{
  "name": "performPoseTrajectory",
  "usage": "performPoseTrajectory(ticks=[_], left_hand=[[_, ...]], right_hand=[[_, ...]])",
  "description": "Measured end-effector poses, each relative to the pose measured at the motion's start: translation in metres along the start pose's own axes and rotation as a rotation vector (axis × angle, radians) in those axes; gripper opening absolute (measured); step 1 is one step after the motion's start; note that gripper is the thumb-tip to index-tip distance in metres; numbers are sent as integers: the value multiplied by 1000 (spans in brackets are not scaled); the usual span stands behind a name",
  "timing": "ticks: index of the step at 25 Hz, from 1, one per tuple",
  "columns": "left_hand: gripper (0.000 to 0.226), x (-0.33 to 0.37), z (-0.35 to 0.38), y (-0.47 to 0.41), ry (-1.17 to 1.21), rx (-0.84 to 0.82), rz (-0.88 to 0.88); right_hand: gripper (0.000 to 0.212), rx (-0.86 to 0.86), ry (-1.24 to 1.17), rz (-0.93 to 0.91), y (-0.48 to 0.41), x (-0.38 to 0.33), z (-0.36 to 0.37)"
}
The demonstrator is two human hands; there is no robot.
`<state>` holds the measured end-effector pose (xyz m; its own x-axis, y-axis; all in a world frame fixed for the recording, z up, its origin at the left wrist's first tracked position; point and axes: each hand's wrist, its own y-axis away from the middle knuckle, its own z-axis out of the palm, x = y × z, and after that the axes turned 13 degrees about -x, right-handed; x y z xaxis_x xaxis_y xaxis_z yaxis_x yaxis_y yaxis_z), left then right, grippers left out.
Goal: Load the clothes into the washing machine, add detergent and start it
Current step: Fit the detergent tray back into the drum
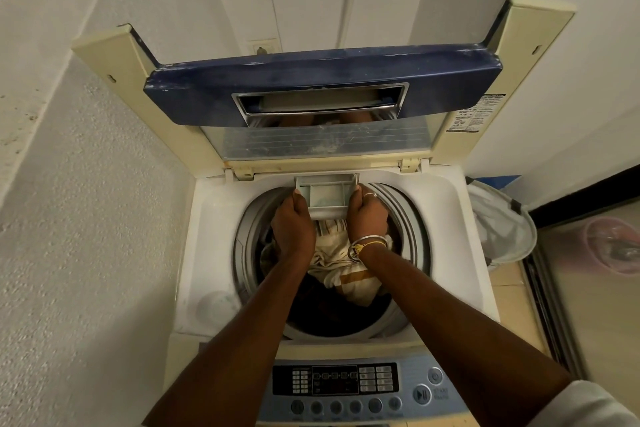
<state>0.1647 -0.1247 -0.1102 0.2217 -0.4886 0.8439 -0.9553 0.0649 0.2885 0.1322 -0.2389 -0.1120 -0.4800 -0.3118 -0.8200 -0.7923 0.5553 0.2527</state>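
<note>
Illegible lettering on control panel [334, 381]

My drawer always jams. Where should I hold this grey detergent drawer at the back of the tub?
By its two side walls, one hand each, from the front. The detergent drawer is a wide, shallow box jutting from the back rim; holding both ends, as the left hand and right hand do, likely keeps it square.

A ring [370, 195] on the right grip [367, 215], silver bangles [374, 237], yellow thread [362, 246], white sleeve [588, 407]

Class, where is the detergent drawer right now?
In the head view, the detergent drawer sits at the far rim of the tub, gripped between the left hand and right hand.
</note>
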Motion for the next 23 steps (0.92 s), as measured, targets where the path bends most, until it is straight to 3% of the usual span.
performPoseTrajectory(ticks=[23], left_hand=[[34, -10, -9, -9, -122, -100, 76]], right_hand=[[41, -19, -23, -41, 8, 0, -4]])
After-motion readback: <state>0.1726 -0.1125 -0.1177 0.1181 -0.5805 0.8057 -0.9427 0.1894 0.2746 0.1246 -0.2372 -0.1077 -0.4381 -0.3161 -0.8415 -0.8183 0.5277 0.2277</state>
